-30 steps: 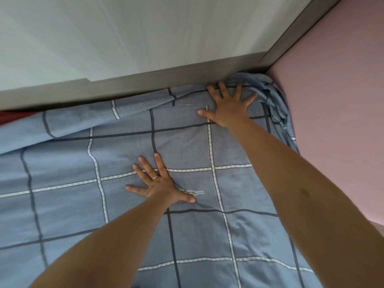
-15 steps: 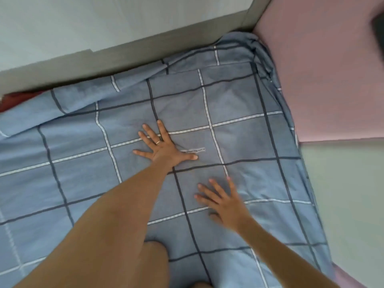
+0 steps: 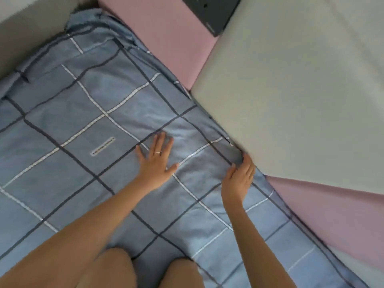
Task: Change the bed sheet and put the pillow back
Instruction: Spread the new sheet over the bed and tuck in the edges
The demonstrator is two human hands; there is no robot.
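A blue bed sheet (image 3: pixel 87 129) with a grid of dark and white lines covers the mattress. It is bunched at the far corner by the wall. My left hand (image 3: pixel 156 161), wearing a ring, lies flat on the sheet with fingers spread. My right hand (image 3: pixel 239 177) rests at the sheet's right edge, its fingertips against the fabric where it meets the grey panel (image 3: pixel 291 100). No pillow is in view.
A pink padded surface (image 3: pixel 166 32) borders the sheet on the right, far and near. The grey panel lies over it. A dark box (image 3: pixel 209 11) sits at the top. A grey ledge (image 3: pixel 31 28) runs along the far left. My knees (image 3: pixel 124 269) rest on the sheet.
The view has swung to the right. My right hand went from the middle of the sheet to its right edge. My left hand slid rightward across the sheet.
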